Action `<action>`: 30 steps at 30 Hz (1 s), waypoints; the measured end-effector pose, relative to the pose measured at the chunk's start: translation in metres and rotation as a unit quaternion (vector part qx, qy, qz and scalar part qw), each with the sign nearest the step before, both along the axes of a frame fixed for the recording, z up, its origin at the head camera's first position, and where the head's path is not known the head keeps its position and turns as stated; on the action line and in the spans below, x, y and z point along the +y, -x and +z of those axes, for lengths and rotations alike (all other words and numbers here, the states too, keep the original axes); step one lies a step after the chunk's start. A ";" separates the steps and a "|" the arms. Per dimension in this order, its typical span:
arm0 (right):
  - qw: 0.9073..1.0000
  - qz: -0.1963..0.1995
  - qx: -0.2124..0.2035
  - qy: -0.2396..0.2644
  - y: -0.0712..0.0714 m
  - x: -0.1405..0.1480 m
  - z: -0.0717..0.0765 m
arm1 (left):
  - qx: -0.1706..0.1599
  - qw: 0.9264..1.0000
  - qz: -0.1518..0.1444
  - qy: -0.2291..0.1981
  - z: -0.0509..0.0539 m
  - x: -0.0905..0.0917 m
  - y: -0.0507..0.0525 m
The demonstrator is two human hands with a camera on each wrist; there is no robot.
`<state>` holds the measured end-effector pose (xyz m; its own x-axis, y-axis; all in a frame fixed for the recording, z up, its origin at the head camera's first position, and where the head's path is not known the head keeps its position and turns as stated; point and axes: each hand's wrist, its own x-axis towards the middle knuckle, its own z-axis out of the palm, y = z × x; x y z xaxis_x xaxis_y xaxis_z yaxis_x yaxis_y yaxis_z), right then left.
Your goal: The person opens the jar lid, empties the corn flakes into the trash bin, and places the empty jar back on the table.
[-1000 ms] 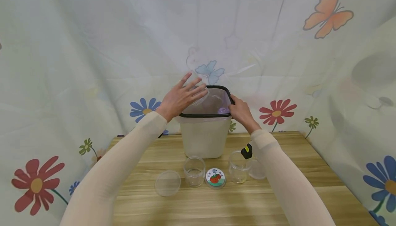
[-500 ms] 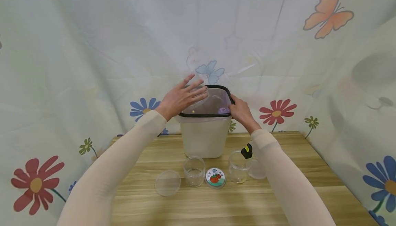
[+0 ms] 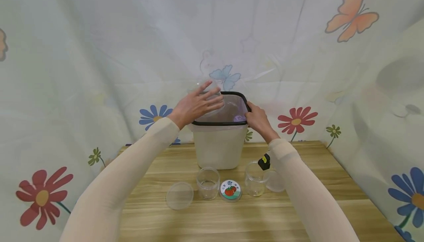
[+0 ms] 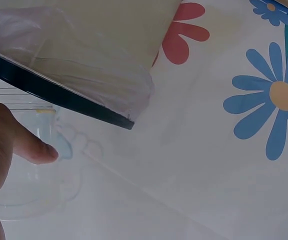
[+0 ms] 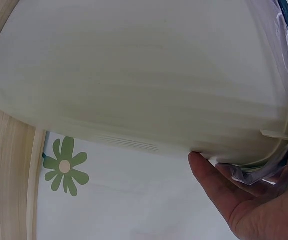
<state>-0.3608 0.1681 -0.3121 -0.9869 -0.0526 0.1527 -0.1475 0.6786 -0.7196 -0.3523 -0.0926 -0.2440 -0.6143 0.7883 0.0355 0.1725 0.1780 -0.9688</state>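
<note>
My left hand holds a clear plastic jar, tipped over the mouth of a cream trash bin. The thumb lies along the jar's side in the left wrist view; in the head view the hand hides most of the jar. My right hand grips the bin's black rim at its right side, with the fingers outside against the wall. A thin translucent liner folds over the rim. Something purple shows inside the bin, and the bin's bottom is hidden.
Before the bin on the wooden table stand two clear jars, a left one and a right one. Between them lies a round tomato-picture lid. Translucent lids lie left and right. A flowered curtain hangs behind.
My left hand has shifted slightly down and right with the jar. A small yellow speck seen in the bin's opening half a second ago no longer shows. The right hand has stayed put.
</note>
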 end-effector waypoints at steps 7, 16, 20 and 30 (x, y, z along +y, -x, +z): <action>1.000 0.001 -0.001 -0.003 0.000 -0.001 0.000 | 0.004 1.000 0.002 0.012 -0.001 0.001 0.000; 1.000 0.003 -0.002 -0.002 -0.001 -0.001 0.000 | 0.009 0.999 -0.011 -0.030 0.011 -0.004 -0.004; 1.000 0.002 -0.003 0.000 0.000 -0.001 0.000 | 0.019 0.999 -0.015 -0.046 0.013 -0.004 -0.003; 1.000 0.001 0.000 0.002 0.000 -0.001 -0.001 | -0.016 1.000 -0.008 0.006 -0.009 0.002 -0.003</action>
